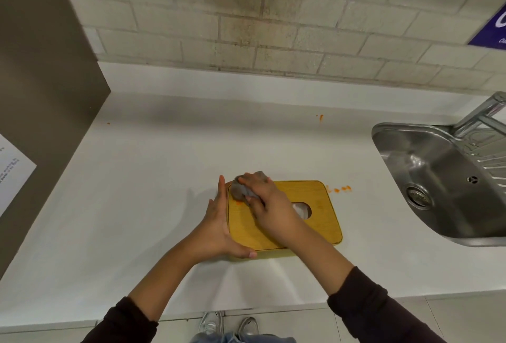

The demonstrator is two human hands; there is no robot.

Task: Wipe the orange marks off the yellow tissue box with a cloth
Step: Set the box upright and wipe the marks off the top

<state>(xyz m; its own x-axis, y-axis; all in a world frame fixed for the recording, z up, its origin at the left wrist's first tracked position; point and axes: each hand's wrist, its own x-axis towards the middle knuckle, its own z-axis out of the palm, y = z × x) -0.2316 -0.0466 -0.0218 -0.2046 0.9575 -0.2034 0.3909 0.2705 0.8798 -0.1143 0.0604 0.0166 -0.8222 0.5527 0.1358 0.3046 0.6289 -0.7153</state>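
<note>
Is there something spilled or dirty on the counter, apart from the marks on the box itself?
Yes. Orange splatter lies on the white counter just beyond the far right corner of the yellow tissue box, at. Smaller orange specks sit further back, one toward the sink and one near the left panel. They look like stray spots of the same stuff.

A white countertop (137, 192) runs beneath a wall of pale brick-shaped tiles (273, 28), darkly stained near its middle. At the right, a stainless steel sink (427, 178) is set into the counter, with a round drain (417, 195) in its basin and a chrome tap (482, 112) above it. Orange spatters (341, 189) lie on the counter between the sink and the middle, and a smaller orange spot (321, 117) sits nearer the wall. A brown panel (41, 96) stands at the left with a white printed sheet (11, 170) on it. A blue sign (492, 28) hangs at the upper right.
</note>
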